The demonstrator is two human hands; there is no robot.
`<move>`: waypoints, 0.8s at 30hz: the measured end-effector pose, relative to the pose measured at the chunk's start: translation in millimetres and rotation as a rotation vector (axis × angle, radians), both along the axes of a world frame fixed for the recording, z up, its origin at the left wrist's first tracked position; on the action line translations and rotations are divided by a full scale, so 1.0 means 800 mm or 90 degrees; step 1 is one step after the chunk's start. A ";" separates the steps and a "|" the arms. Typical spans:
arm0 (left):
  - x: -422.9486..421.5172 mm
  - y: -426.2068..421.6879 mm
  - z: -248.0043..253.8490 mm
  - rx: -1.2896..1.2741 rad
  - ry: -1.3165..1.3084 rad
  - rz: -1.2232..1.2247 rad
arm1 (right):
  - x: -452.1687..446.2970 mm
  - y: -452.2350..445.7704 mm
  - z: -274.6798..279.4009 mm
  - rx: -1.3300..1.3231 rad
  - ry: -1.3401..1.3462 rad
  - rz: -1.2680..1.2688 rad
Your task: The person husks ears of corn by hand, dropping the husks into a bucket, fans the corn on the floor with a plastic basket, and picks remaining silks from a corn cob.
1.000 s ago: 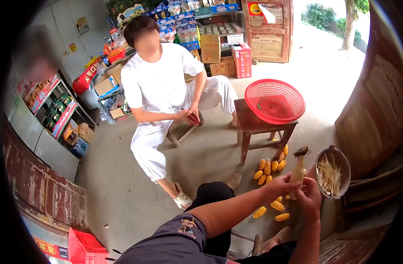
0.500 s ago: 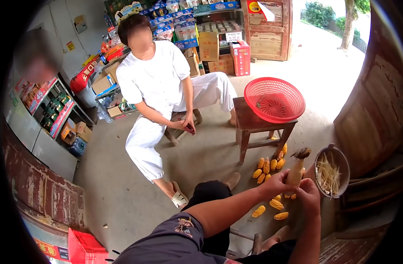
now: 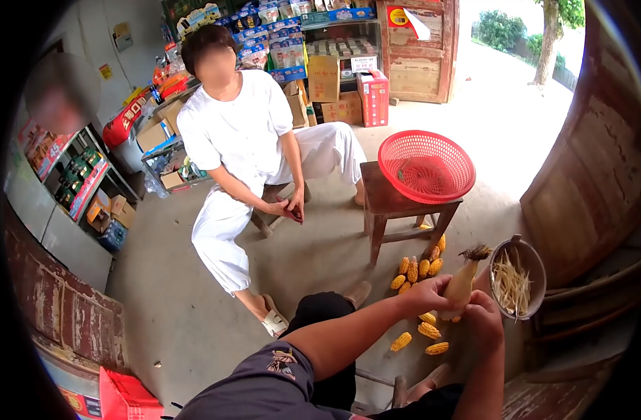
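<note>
Here's the ear of corn (image 3: 462, 285), pale in its husk, right in my fingers, tilted with its dark tuft of silk (image 3: 476, 253) up and away from me. My left hand (image 3: 434, 294) has it: those fingers are drawn in narrow around the husk, on its left side. My right hand (image 3: 483, 316) is up against the lower right side, fingers bent; the back of the hand covers the tips, so I can't tell whether they pinch the husk or only rest on it. The two hands are close together, just the ear between them.

Just to the right of my fingers stands the bucket (image 3: 540, 274), with pale strips (image 3: 511, 287) heaped inside. Below my fingers, on the floor, bare yellow cobs (image 3: 429, 330) lie scattered, and past my left fingers there's a cluster of more yellow cobs (image 3: 424, 269), some partly covered by my hand. Farther out beyond the fingers stands the wooden stool (image 3: 382, 203), and on it sits the red basket (image 3: 455, 168), wide and tilted my way.

Off to the left of my fingers, well apart, a person in white (image 3: 247, 133) sits low, hands together around a small dark red thing (image 3: 297, 217), too small to make out.
</note>
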State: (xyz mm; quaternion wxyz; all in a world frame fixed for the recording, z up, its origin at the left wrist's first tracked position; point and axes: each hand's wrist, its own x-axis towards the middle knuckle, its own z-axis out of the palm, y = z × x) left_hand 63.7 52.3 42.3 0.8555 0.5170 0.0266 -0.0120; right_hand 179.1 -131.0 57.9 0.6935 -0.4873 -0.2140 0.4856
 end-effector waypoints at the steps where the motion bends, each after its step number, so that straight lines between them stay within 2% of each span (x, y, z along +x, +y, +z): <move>1: 0.000 0.002 0.001 0.002 0.002 -0.017 | 0.000 0.001 0.004 -0.019 -0.020 0.000; 8: -0.006 -0.001 0.013 0.037 0.053 -0.029 | -0.011 0.009 0.021 -0.072 -0.133 -0.034; 11: -0.002 -0.007 0.005 0.042 0.039 -0.006 | -0.008 0.011 0.012 -0.088 -0.181 -0.052; 16: 0.001 -0.016 -0.006 0.176 -0.019 0.066 | -0.003 0.014 -0.007 -0.110 -0.258 -0.087; 17: 0.000 -0.018 -0.006 0.174 -0.018 0.063 | -0.002 0.016 -0.013 -0.111 -0.257 -0.089; 19: 0.002 -0.022 -0.003 0.127 -0.050 0.069 | -0.001 0.019 -0.022 -0.146 -0.361 -0.149; 20: 0.002 -0.022 -0.003 0.126 -0.049 0.063 | -0.001 0.020 -0.022 -0.149 -0.359 -0.155; 22: 0.002 -0.018 -0.003 0.064 -0.055 0.093 | -0.003 0.022 -0.016 -0.109 -0.153 -0.176; 23: 0.006 -0.013 -0.017 0.039 -0.099 0.110 | 0.000 0.023 -0.028 -0.084 -0.124 -0.184; 24: 0.008 -0.010 -0.018 -0.024 -0.064 0.125 | -0.006 0.026 -0.015 -0.079 -0.018 -0.204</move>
